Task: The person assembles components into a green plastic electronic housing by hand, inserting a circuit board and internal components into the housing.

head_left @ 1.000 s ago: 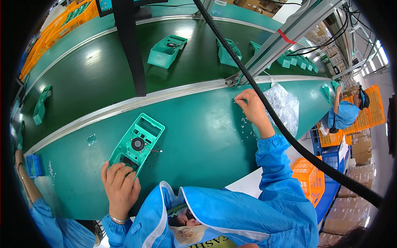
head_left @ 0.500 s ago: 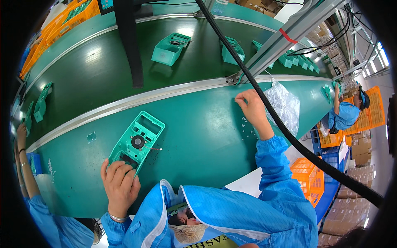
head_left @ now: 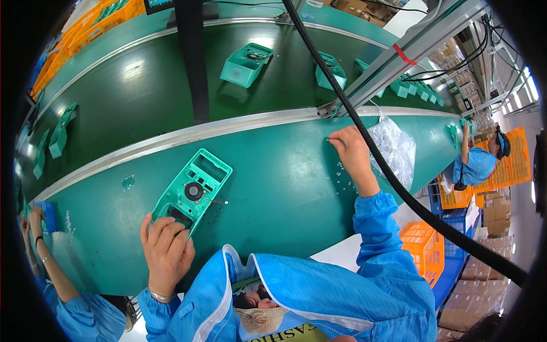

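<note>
My left hand [head_left: 166, 248] grips the near end of a green plastic housing [head_left: 200, 181], which lies at a slant on the green table. A round black speaker [head_left: 194, 191] sits in the housing, and its thin lead with a small white plug [head_left: 225, 202] reaches over the right edge. Part of the near end is hidden under my fingers. My right hand [head_left: 352, 149] is over the table at the right, thumb and forefinger pinched together. A tiny piece shows at these fingertips, too small to name. Several small clear pieces [head_left: 341, 176] are scattered beside my right wrist.
Behind a metal rail [head_left: 256, 118], a dark green belt [head_left: 142, 97] carries more green housings [head_left: 246, 65]. A clear plastic bag [head_left: 393, 151] lies right of my right hand. A black cable [head_left: 393, 188] crosses in front. Co-workers are at the left [head_left: 57, 268] and far right [head_left: 477, 162].
The view has shifted slightly. My left hand stays on the housing, and my right hand keeps its pinch. The left co-worker's hands have come to the blue box.
</note>
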Tool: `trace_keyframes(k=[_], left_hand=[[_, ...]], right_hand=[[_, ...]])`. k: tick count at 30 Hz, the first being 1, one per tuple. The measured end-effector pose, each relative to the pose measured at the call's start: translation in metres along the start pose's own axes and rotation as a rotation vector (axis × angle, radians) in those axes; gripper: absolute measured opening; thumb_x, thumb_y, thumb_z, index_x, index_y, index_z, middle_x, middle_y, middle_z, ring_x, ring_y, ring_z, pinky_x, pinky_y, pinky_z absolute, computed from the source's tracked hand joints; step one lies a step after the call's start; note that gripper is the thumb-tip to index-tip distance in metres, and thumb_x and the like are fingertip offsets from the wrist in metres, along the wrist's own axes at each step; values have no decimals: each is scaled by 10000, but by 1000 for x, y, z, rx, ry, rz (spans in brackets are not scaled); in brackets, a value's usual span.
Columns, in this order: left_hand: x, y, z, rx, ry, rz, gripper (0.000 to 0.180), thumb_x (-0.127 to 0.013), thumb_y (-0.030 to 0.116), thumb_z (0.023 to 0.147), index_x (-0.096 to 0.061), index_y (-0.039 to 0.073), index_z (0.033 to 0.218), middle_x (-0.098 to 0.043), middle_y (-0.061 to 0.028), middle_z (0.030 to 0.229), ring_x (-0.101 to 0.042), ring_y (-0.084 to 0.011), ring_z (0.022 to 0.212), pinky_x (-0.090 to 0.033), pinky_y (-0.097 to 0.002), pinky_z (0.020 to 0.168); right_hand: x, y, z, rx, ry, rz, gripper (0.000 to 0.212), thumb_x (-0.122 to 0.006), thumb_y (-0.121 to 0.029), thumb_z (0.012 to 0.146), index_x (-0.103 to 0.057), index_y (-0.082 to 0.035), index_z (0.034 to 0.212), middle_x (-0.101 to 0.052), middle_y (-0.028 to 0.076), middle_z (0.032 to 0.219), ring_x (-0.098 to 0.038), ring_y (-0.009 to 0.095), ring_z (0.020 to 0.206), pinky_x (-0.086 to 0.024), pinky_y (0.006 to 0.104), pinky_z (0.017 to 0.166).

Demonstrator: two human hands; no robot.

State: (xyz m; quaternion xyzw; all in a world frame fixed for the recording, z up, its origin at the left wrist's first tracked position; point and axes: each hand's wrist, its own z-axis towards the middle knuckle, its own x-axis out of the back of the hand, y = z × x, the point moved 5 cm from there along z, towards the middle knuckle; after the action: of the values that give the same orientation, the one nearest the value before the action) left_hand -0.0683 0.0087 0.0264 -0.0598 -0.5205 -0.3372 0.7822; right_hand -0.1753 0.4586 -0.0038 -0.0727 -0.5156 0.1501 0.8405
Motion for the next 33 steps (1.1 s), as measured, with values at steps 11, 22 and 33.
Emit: trace_keyframes(k=[11,22,33], left_hand=[[0,-4,-2,20,14,-20,169,-726,63,738,-665,72,895,-673,-64,984,-638,-297,1063,-379,-573,1134],[7,-9,-1,-11,-7,-19,193,-770,103,764,-693,113,940,-680,-32,1090,-623,-249,1158,-385,-560,1150],[8,-17,-6,13,-44,-49,199,-786,106,767,-694,129,942,-681,-35,1163,-594,-266,1233,-382,-572,1161]], right_hand=[[6,-27,7,282,56,-191,105,-777,-105,756,-723,-138,839,-672,-3,863,-622,261,996,-440,457,962],[22,-74,21,279,-22,-128,73,-776,-98,763,-740,-107,826,-685,25,868,-616,279,1010,-436,449,963],[-37,-264,20,675,-443,613,160,-836,-113,727,-750,-130,860,-666,-11,911,-592,252,1013,-425,441,975]])
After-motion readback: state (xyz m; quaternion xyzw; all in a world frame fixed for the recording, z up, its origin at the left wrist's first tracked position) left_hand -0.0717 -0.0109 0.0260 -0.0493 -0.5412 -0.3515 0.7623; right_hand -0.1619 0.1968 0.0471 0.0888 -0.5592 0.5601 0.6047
